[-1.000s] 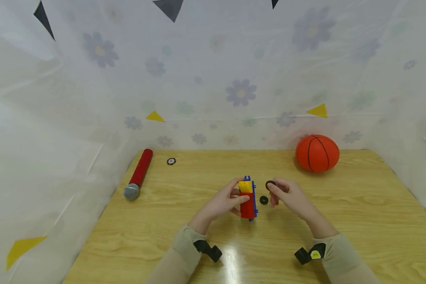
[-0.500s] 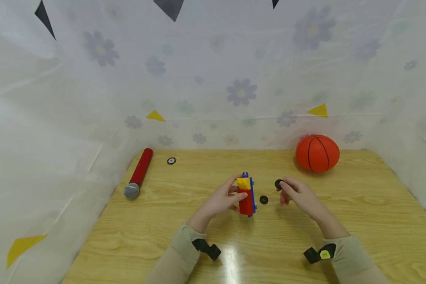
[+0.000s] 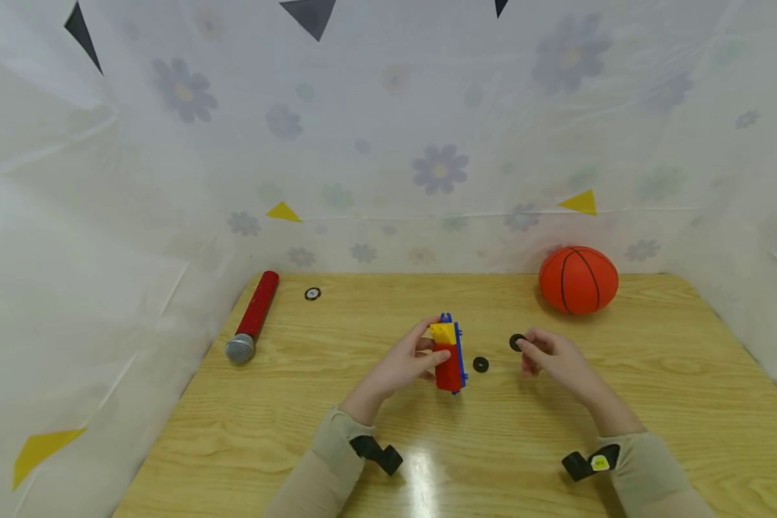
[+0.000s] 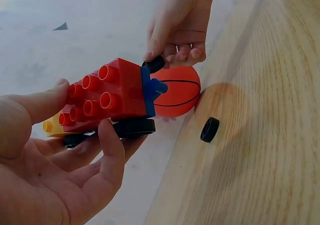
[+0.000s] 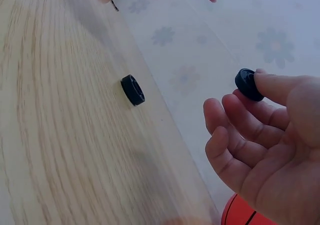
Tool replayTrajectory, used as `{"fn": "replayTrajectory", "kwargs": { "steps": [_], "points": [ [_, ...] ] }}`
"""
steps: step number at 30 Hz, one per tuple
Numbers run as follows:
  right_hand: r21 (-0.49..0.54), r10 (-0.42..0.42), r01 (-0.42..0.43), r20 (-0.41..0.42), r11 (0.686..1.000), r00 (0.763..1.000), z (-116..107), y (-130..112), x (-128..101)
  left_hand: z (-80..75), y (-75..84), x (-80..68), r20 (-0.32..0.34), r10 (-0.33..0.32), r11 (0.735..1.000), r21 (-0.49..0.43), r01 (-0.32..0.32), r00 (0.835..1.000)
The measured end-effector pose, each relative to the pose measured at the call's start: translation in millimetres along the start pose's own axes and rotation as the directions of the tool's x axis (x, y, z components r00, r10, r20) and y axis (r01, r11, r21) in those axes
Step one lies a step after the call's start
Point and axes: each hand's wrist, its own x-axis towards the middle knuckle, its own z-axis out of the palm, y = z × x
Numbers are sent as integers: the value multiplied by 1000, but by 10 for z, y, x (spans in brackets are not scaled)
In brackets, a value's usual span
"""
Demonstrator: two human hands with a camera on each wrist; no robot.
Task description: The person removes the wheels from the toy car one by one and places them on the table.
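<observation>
My left hand (image 3: 401, 367) grips a toy car (image 3: 449, 363) built of red and yellow studded blocks on a blue base. In the left wrist view, black wheels (image 4: 134, 128) sit on the car's lower side, next to my fingers, and a bare blue axle peg (image 4: 159, 87) sticks out at its end. To the right, my right hand (image 3: 553, 357) pinches a black toy wheel (image 5: 248, 84) between thumb and index finger, the other fingers loosely bent. Another black wheel (image 3: 481, 365) lies flat on the wooden table between the hands.
An orange-red basketball (image 3: 578, 280) stands at the back right of the table (image 3: 362, 316). On the left lie a red microphone (image 3: 254, 316) with a silver head and a small black-and-white disc (image 3: 313, 293). A flower-patterned curtain (image 3: 388, 144) encloses the back and sides.
My right hand has moved right, away from the car, with the wheel still pinched, and has lowered a little. The car in my left hand has shifted slightly up and left.
</observation>
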Motion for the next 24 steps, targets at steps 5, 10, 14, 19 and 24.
{"fn": "replayTrajectory", "kwargs": {
  "steps": [5,10,14,19,24],
  "points": [
    [-27,25,-25,-3,999,1000,-49,68,2,-7,1,-4,-3,1,1000,9,-1,1000],
    [-113,67,-69,-22,991,998,-96,155,23,-17,0,-10,-4,0,1000,-17,0,1000],
    [-180,83,-86,-27,980,996,-116,206,33,-22,2,-22,-8,-4,999,-44,4,1000],
    [-220,111,-113,-24,969,994,-129,258,34,-34,-9,-18,-5,-10,998,-58,9,1000],
    [-330,115,-124,-46,936,992,-139,288,26,-47,-13,-18,13,-21,996,-85,22,1000]
  ]
}}
